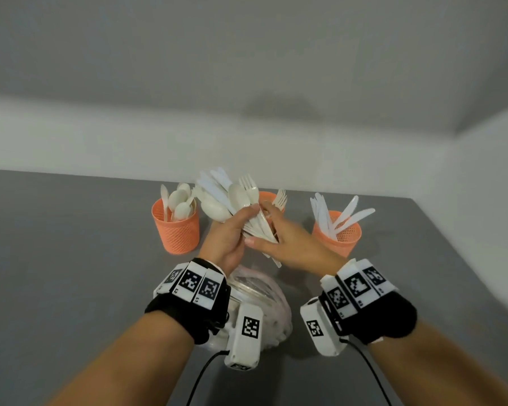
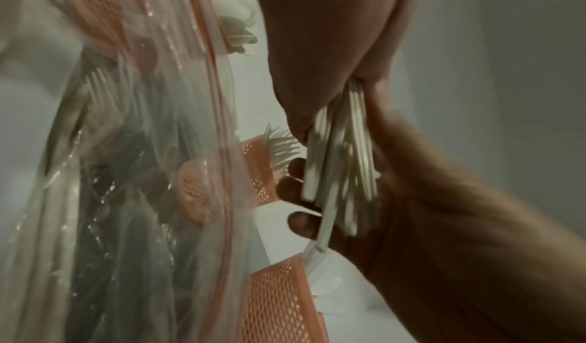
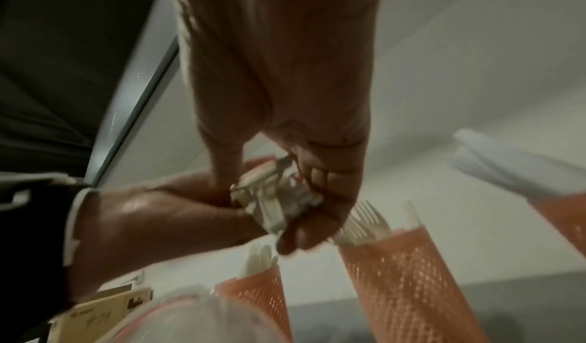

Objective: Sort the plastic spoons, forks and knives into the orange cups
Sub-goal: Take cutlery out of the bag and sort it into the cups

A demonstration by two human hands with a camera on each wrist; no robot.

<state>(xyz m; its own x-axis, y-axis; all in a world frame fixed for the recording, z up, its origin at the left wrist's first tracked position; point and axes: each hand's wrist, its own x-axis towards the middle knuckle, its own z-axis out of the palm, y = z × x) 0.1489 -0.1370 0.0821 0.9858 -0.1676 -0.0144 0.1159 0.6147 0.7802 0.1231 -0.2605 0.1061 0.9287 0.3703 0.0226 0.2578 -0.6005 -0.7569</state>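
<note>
1. Where the two hands meet above the grey table point(image 1: 71, 259), they hide most of the middle orange cup point(image 1: 266, 197); only its rim and a few fork heads point(image 1: 280, 197) show.
2. Both wrist views are blurred, so single pieces in the held bundle of mixed cutlery point(image 1: 232, 197) cannot be counted; the head view shows spoons, knives and at least one fork fanned out at its top.
3. A clear plastic bag point(image 1: 264, 294) lies on the table under the wrists, partly covered by the wrist rigs; forks show faintly through it in the left wrist view.
4. Square black-and-white coded tags sit on both wrist bands; no words on them can be read.
5. Three orange cups stand in a row: the left cup point(image 1: 176, 227) holds spoons, the middle holds forks, the right cup point(image 1: 338, 238) holds knives.
6. The left hand point(image 1: 229, 238) is curled round the bundle's handles, gripping them.
7. The right hand point(image 1: 288, 241) has fingers and thumb closed on the same handles from the other side.
</note>
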